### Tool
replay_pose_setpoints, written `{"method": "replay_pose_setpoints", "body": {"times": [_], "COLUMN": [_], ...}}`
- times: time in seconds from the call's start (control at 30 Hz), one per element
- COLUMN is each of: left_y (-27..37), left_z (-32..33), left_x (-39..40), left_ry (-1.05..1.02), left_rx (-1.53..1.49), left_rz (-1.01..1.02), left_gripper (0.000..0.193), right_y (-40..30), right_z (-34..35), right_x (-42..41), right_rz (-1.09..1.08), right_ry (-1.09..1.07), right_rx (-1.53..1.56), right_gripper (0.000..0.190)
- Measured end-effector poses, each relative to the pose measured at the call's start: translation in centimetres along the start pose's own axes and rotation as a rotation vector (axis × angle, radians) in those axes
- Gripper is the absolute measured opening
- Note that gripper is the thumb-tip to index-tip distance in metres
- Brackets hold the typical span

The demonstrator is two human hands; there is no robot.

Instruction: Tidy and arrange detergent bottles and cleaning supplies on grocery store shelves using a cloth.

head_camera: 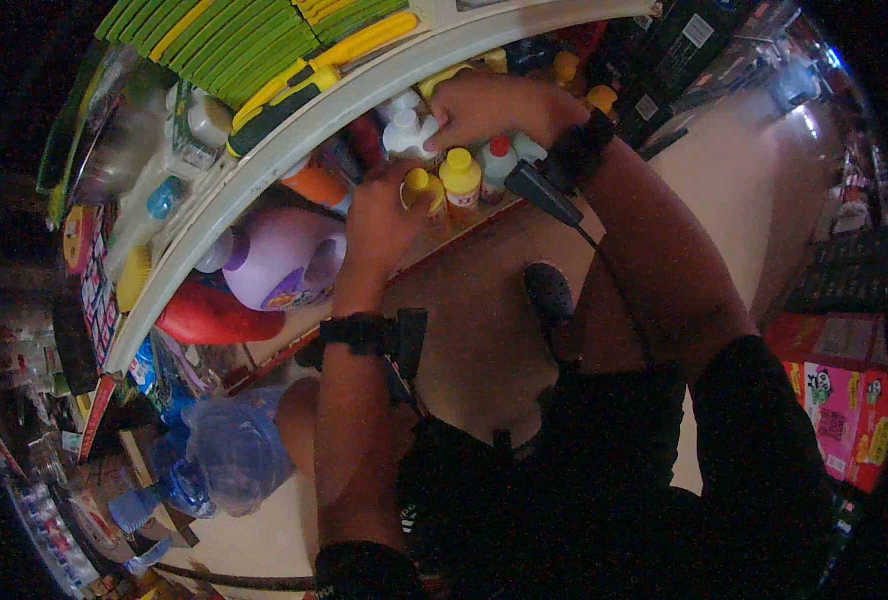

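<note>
On a low shelf, my left hand (386, 217) has its fingers around a yellow-capped bottle (418, 184). Beside that stands another yellow bottle (460, 178) with a printed label, then a pale bottle with a red cap (499, 159). My right hand (489, 109) reaches farther back over the shelf, its fingertips at a white bottle (406, 133); whether they grip it is not clear. A yellow item (444, 79) lies partly hidden behind the right hand. Both wrists wear black bands with a small dark device and cable.
A curved upper shelf edge (294, 124) passes above the bottles, with green and yellow goods (219, 45) on it. A purple jug (279, 259) and a red object (219, 313) stand at the left. Blue clear plastic ware (234, 450) is at lower left, and pink-red boxes (834, 405) at right.
</note>
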State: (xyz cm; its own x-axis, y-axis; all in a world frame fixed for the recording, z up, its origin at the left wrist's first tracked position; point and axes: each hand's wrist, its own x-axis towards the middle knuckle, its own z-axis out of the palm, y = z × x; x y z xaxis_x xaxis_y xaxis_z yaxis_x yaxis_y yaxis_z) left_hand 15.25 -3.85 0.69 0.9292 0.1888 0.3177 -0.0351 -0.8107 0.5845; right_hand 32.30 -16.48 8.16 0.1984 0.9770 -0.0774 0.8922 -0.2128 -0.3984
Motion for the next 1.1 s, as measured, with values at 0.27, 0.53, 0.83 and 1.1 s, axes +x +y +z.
{"method": "replay_pose_setpoints", "body": {"times": [0.27, 0.53, 0.83, 1.1], "left_y": [0.2, -0.4, 0.0, 0.2], "left_z": [-0.1, 0.6, 0.9, 0.6], "left_x": [0.1, 0.1, 0.2, 0.2], "left_ry": [0.013, -0.046, -0.047, -0.085], "left_rx": [0.011, -0.003, 0.075, 0.074], "left_rz": [-0.014, -0.063, -0.061, -0.023], "left_gripper": [0.036, 0.037, 0.042, 0.042], "right_y": [1.8, 1.3, 1.0, 1.0], "right_z": [1.4, 1.2, 2.7, 4.5], "right_x": [-0.7, -0.2, 1.9, 4.5], "right_rz": [0.247, 0.125, -0.2, 0.024], "right_ry": [-0.296, -0.33, 0.354, 0.238], "right_rx": [0.392, 0.375, 0.101, -0.088], "right_gripper": [0.062, 0.065, 0.049, 0.056]}}
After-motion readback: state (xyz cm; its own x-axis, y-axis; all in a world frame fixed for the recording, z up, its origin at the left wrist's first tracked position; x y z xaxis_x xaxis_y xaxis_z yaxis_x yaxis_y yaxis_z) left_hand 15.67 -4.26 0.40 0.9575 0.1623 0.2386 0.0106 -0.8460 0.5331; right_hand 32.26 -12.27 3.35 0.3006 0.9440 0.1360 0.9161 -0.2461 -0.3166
